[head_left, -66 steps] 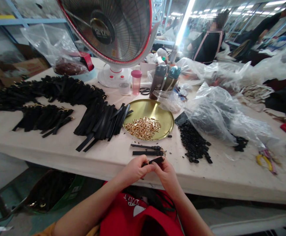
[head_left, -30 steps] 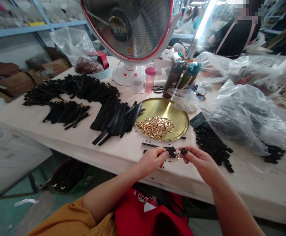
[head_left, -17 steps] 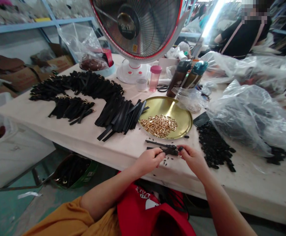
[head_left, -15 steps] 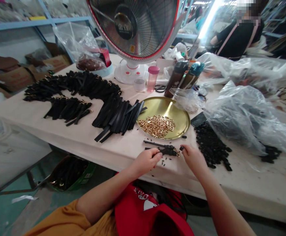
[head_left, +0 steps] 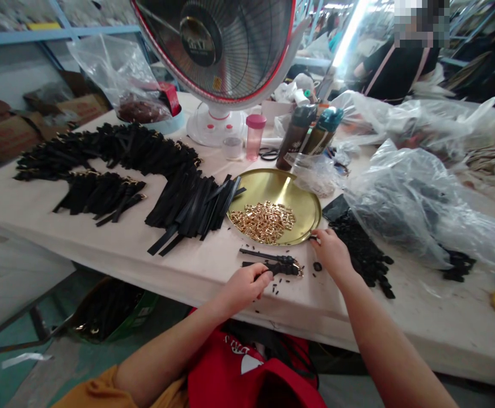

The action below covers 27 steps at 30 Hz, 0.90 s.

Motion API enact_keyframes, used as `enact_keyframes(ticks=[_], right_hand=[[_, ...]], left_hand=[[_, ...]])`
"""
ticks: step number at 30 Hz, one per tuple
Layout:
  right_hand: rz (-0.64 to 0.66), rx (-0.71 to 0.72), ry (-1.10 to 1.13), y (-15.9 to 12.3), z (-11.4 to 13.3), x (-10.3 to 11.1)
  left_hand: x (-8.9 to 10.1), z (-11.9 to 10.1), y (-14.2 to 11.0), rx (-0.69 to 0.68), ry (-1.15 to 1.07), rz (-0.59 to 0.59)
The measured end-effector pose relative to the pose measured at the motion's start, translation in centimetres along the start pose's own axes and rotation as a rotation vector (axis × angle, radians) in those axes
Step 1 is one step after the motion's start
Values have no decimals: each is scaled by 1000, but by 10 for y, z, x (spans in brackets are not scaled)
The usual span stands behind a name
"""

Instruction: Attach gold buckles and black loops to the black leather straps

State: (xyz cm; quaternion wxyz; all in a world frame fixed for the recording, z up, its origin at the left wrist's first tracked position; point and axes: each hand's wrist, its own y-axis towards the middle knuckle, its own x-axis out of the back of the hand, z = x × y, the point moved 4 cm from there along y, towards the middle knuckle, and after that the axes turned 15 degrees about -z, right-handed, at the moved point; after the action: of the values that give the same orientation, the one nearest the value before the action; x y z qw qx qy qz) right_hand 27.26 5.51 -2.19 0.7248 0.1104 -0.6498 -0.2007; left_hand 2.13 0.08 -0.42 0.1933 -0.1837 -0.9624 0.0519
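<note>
My left hand (head_left: pixel 247 286) is closed, thumb and finger pinching a short black strap (head_left: pixel 284 269) just above the table. Gold buckle hardware (head_left: pixel 300 271) shows by its right end; whether it belongs to this strap or one beneath, I cannot tell. A thin black strap (head_left: pixel 266 254) lies just beyond. My right hand (head_left: pixel 333 256) is at the front right edge of the brass-coloured tray (head_left: pixel 309 207), fingertips pinched around a small dark piece (head_left: pixel 313 238), mostly hidden. A small black loop (head_left: pixel 317 266) lies on the table between my hands. Gold buckles (head_left: pixel 264 221) are heaped in the tray.
Black straps (head_left: pixel 191 204) are piled left of the tray. Small black loops (head_left: pixel 364 249) lie heaped to the right, beside a clear plastic bag (head_left: pixel 409 198). A fan-shaped heater (head_left: pixel 217 51) and bottles (head_left: pixel 296 133) stand behind. A person (head_left: pixel 400 68) is at the back right.
My right hand has let go of the small black loop, now on the table, and moved away to the tray's edge. My left hand stays on the strap. The camera view has shifted.
</note>
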Motion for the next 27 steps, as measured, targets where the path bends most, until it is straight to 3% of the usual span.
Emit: enact_keyframes(ticks=[10,18,23,27], right_hand=[[5,4,16,-8,-7,-5],[51,103,-1,-23,5,18],[-24,40,-75,-26,-23,29],[-85,-46,-228,-14,-48,22]], left_hand=[[-4,-8,1,-9,3,23],[4,-2,-2,29,-19,-9],[1,-1,-4,33,-27,-4],[-2,-7,-5,10,-40,1]])
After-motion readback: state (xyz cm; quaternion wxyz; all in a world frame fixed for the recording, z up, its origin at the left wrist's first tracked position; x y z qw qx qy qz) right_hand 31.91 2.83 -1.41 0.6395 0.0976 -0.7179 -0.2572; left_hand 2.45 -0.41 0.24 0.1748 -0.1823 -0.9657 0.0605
